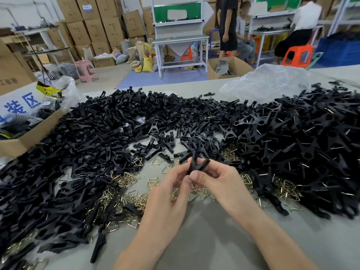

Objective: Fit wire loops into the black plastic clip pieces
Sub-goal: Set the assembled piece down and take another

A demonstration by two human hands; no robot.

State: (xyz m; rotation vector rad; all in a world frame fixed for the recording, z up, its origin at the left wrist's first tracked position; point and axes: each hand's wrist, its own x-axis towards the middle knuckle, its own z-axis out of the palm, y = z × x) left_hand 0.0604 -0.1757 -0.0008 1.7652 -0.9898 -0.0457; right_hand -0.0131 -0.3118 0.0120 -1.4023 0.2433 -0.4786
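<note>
Two-handed grip on one black forked plastic clip piece [196, 165]!
Left hand [171, 184] and right hand [213, 179] both pinch it above the grey tabletop [194, 240], brassy triangular wire loops [127, 179] below; cardboard box [29, 137] left holds bagged dark items.

We see cardboard boxes [97, 22] stacked along the back wall, a white workbench [181, 38] on the grey floor [109, 75], and an orange stool [297, 55] nearby.

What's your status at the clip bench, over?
Left hand, right hand both pinch one black clip piece. No loop seen in it. Loose wire loops below; nothing blocking.
</note>
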